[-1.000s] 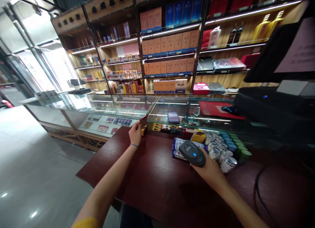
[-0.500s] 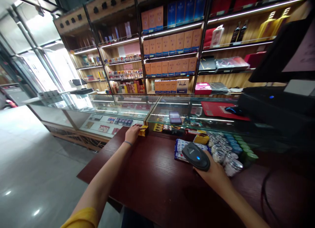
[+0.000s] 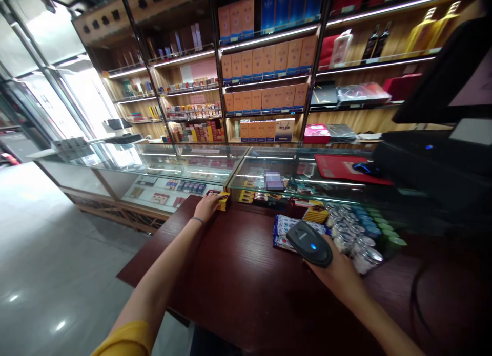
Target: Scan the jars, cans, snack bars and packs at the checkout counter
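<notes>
My right hand [image 3: 338,266] is wrapped round a dark barcode scanner [image 3: 309,243] with a lit blue light, held above the table over the near edge of some blue-and-white packets [image 3: 282,228]. At the table's far left corner, my left hand [image 3: 205,206] is closed on a small stack of yellow packets [image 3: 223,201]. Its fingertips are partly hidden behind the packets. To the right of the scanner stand rows of small jars with silver lids [image 3: 351,233], beside blue and green cans [image 3: 384,228]. Another yellow stack [image 3: 315,212] lies behind the blue-and-white packets.
A dark red wooden table [image 3: 238,274] lies under my arms. Beyond it runs a glass display counter [image 3: 192,164], with a red mat [image 3: 338,167] and a computer mouse [image 3: 365,168] on top. A dark monitor [image 3: 434,79] juts in at right; a cable [image 3: 415,294] hangs below it.
The view has shifted slightly. Both hands stay in nearly the same places, the left at the yellow packets and the right still gripping the barcode scanner.
</notes>
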Action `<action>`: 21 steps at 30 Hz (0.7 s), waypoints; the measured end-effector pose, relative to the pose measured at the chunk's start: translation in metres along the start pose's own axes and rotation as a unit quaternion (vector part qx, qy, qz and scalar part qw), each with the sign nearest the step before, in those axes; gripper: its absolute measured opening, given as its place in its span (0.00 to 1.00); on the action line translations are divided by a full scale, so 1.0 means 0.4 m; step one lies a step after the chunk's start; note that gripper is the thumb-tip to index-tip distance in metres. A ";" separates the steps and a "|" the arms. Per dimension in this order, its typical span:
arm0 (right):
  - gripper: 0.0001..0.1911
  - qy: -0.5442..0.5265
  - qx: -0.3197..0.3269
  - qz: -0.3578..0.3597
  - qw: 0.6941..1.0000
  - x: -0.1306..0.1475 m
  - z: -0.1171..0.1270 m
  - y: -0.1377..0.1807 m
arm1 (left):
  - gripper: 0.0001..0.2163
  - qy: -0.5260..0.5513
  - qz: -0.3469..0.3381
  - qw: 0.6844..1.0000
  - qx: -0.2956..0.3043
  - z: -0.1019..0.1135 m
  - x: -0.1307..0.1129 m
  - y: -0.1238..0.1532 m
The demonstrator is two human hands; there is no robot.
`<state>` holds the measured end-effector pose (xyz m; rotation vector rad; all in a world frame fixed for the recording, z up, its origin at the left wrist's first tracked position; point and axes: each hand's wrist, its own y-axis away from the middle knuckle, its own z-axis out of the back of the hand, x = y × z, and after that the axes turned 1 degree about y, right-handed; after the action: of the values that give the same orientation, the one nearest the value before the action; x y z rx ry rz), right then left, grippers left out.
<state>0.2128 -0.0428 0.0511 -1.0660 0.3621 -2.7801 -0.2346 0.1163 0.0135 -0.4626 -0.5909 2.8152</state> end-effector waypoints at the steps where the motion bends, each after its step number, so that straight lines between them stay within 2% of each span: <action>1: 0.23 0.001 0.000 0.001 1.000 0.000 -0.001 0.000 | 0.21 0.005 -0.002 1.000 -0.001 -0.002 0.003 0.000; 5: 0.18 -0.006 -0.006 0.003 1.000 -0.003 -0.004 -0.001 | 0.21 0.025 -0.016 1.000 0.000 0.011 -0.002 -0.005; 8: 0.23 -0.035 -0.028 -0.003 0.999 -0.016 -0.001 -0.012 | 0.17 0.034 -0.030 0.999 0.001 0.031 -0.020 -0.014; 10: 0.26 -0.065 -0.047 0.002 0.997 -0.029 0.012 -0.027 | 0.14 0.040 -0.036 0.998 -0.029 0.040 -0.040 -0.019; 12: 0.25 -0.097 -0.073 0.010 0.993 -0.039 0.034 -0.043 | 0.13 0.049 -0.044 0.995 -0.076 0.042 -0.071 -0.024; 16: 0.20 -0.127 -0.117 -0.035 0.984 -0.048 0.099 -0.063 | 0.11 0.077 -0.077 0.983 -0.147 0.030 -0.175 -0.043; 21: 0.14 -0.178 -0.135 -0.088 0.971 -0.060 0.178 -0.073 | 0.10 0.127 -0.120 0.967 -0.184 -0.007 -0.374 -0.086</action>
<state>0.2771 -0.0217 0.0948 -1.7037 0.6366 -2.6569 -0.0902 0.1058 0.0641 -0.7488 -1.0379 2.3709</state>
